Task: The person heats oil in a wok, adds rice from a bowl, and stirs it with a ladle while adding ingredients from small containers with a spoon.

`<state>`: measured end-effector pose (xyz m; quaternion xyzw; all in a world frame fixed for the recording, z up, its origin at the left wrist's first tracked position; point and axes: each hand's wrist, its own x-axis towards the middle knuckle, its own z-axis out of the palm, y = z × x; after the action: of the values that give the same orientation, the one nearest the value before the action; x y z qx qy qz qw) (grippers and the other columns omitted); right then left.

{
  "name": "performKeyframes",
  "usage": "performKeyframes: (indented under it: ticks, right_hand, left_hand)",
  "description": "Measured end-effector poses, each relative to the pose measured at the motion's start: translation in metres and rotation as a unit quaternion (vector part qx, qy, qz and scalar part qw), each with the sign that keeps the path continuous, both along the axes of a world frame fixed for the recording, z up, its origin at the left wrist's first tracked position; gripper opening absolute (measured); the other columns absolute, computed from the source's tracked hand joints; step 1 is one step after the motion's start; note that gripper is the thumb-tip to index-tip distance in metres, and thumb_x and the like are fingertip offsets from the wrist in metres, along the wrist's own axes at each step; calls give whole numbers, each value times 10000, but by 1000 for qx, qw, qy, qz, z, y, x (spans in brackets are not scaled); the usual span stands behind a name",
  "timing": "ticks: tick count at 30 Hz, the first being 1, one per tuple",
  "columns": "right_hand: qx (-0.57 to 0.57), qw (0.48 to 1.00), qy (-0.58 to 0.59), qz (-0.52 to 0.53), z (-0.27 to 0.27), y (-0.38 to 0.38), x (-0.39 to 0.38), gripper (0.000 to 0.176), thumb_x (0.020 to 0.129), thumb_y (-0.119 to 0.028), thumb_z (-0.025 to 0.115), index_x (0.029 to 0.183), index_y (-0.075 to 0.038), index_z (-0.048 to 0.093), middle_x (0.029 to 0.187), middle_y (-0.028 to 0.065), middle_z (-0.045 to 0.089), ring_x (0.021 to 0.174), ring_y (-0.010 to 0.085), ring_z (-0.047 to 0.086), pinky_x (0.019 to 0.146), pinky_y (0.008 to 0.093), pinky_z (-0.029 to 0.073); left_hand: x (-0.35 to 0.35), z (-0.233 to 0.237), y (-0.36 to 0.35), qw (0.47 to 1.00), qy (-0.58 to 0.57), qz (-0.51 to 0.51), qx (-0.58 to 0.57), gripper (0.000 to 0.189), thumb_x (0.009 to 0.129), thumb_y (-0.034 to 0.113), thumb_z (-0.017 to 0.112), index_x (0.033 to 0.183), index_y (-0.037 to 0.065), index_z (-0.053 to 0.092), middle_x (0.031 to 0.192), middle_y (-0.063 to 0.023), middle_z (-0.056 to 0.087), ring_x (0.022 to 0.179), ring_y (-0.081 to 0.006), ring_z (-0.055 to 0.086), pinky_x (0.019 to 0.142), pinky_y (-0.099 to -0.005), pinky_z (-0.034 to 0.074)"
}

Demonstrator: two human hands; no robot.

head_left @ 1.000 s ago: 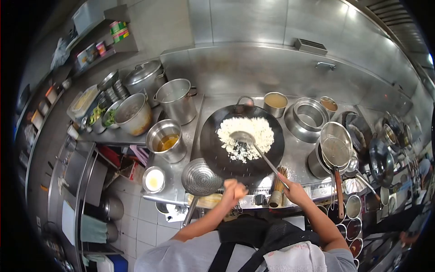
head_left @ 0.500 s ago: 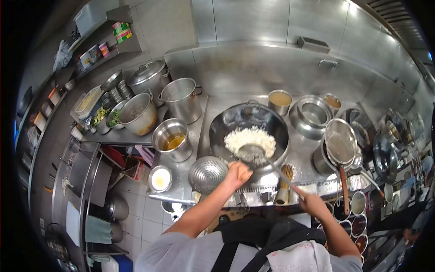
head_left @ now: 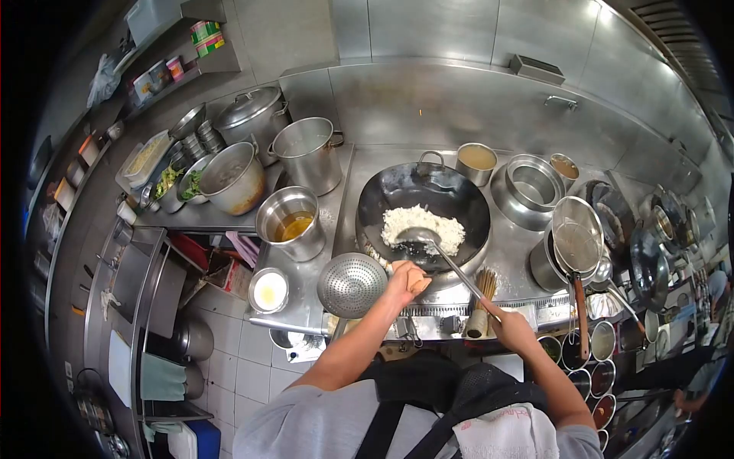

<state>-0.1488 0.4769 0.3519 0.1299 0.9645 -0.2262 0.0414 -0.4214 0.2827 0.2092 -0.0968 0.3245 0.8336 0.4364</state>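
A black wok (head_left: 378, 191) sits on the steel stove with white rice (head_left: 447, 232) inside. My right hand (head_left: 514, 330) is wrapped round the handle of a long ladle (head_left: 417, 234), whose bowl rests on the rice. At the wok's near edge, my left hand (head_left: 407, 282) is closed on something light that looks like a cloth, largely hidden by the fingers. Left of that hand lies a round perforated strainer (head_left: 352, 285). A bamboo brush (head_left: 479, 315) stands between the wok and my right hand.
Left of the wok are a pot of yellow oil (head_left: 293, 227), a bowl of white contents (head_left: 268, 291) and a tall pot (head_left: 307, 157). To the right are steel pots (head_left: 533, 183) and a wooden-handled mesh strainer (head_left: 577, 239). Sauce containers (head_left: 602, 377) line the lower right.
The ladle bowl has moved slightly up and left through the rice, and my right hand has shifted left. The wok looks more tilted, with its far rim higher in view. The view has shifted slightly.
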Motion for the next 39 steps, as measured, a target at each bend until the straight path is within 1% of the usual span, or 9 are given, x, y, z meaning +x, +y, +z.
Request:
performKeyframes:
  ticks: [6,11,18,21,23,30,32,34,39]
  right_hand:
    - [-54,995,54,-57,-33,-5,-22,631,932,-128,576,1510,-320,409,775,276,649,738,457,649,694,532,504]
    - [-287,956,31,-46,7,-28,-8,667,968,-76,542,1573,-253,324,776,91,639,591,178,605,585,347,519]
    - [-625,763,-1,-165,42,7,-60,663,1027,-131,459,1603,-325,192,637,-2,433,464,99,413,397,253,362]
    - [-556,810,-61,-175,-69,30,-100,643,1023,-134,478,1595,-311,242,613,-16,423,470,96,427,402,266,384]
    - [-233,969,69,-43,-90,42,-135,621,1018,-130,499,1582,-291,296,599,-32,420,483,87,450,423,272,418]
    - [-550,824,5,-138,-29,20,-155,611,1019,-124,505,1572,-308,323,638,-19,451,492,80,452,447,260,429]
    - [-538,829,-29,-150,-67,32,-165,612,1020,-129,507,1573,-311,317,643,-12,459,491,83,450,444,258,426]
    - [-224,972,43,-58,-69,40,-182,613,1022,-133,506,1575,-311,310,652,-13,469,491,85,448,439,252,419]
    - [-486,867,22,-104,-37,27,-171,612,1031,-141,495,1583,-303,288,657,-12,471,484,82,450,429,249,421]
  left_hand:
    - [73,-63,-76,998,43,-36,7,115,915,109,612,985,127,523,888,-118,628,804,-263,647,721,-523,601]
    - [-1,-8,-19,998,12,51,29,111,901,197,601,881,88,588,862,-109,627,812,-256,651,685,-474,621]
    - [-44,-38,18,999,43,4,20,123,864,205,608,886,88,577,796,-98,619,699,-248,666,625,-407,641]
    - [-37,-39,15,999,8,17,-29,150,882,225,609,904,79,582,833,-107,627,713,-254,669,640,-411,648]
    - [-44,-43,18,998,32,-3,-49,185,912,255,601,930,71,591,884,-117,636,765,-266,677,672,-423,654]
    - [-45,-50,17,999,26,6,-25,208,942,271,581,937,65,602,888,-125,648,742,-304,708,611,-396,649]
    - [-41,-56,18,999,26,-15,-22,219,947,286,582,928,69,604,875,-126,651,733,-318,712,593,-392,645]
    - [-44,-48,20,999,18,16,-42,223,941,286,589,901,68,610,868,-129,654,742,-324,716,582,-387,642]
    - [-45,-45,17,999,18,8,-29,212,927,256,591,883,50,617,831,-130,660,735,-307,715,618,-405,643]
